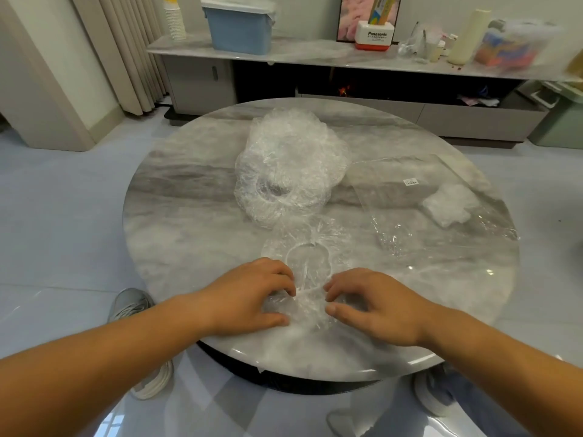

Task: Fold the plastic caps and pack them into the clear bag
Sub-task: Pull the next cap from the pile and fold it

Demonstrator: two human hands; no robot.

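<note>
Marble surface (189, 247): left hand (249, 294) and right hand (372, 307) fingers (277, 272) curled, pinching the cap (310, 279) between them. Featherlight, slippery film; probably best gripped at the elastic rim.

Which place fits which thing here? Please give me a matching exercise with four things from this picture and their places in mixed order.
Things:
1. pile of caps
2. clear bag
3. single cap
4. blue box

Places:
A. on the shelf behind
B. pinched by the left hand and the right hand
C. right part of the table
D. middle of the table

Pairs: 1-D, 2-C, 3-B, 4-A.
</note>
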